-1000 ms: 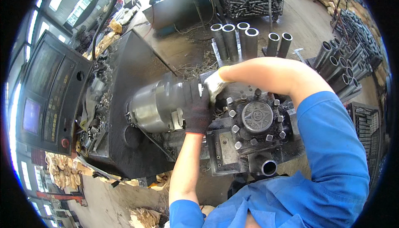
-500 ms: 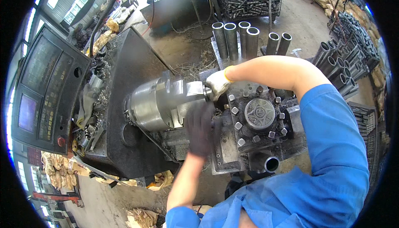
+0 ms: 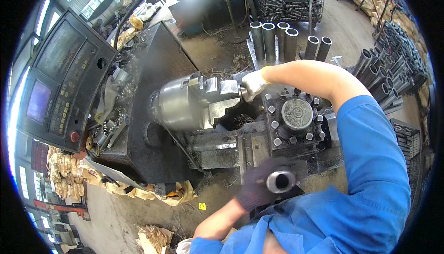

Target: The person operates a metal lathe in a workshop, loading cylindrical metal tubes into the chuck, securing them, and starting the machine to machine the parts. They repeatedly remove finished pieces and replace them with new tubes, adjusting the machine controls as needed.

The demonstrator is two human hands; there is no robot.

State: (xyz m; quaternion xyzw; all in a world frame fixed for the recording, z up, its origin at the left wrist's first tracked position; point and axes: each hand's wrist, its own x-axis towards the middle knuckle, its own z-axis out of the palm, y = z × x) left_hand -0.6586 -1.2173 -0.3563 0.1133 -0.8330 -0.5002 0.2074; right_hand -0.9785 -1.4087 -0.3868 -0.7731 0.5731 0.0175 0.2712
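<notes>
My left hand (image 3: 258, 185), in a dark glove, is closed on a steel tube (image 3: 280, 190) in front of the tool post; the tube's open end faces up toward me. My right hand (image 3: 255, 85), in a white glove, reaches across beyond the tool post (image 3: 297, 115) to the lathe chuck (image 3: 179, 102). Its fingers are closed at a shiny round metal part (image 3: 242, 93) that sticks out from the stepped chuck jaws (image 3: 221, 100). The glove covers the end of that part, and the fingertips are mostly hidden.
A control panel (image 3: 58, 85) with a red button stands at left, beside the dark machine housing (image 3: 138, 110). Upright steel tubes (image 3: 268, 43) stand behind the tool post, with more tubes (image 3: 377, 76) at right. A wire cage (image 3: 286, 2) full of metal parts is farther back.
My left hand has moved from beside the chuck toward me and taken hold of the tube, which has shifted left. My right hand stays at the chuck. The view has shifted slightly.
</notes>
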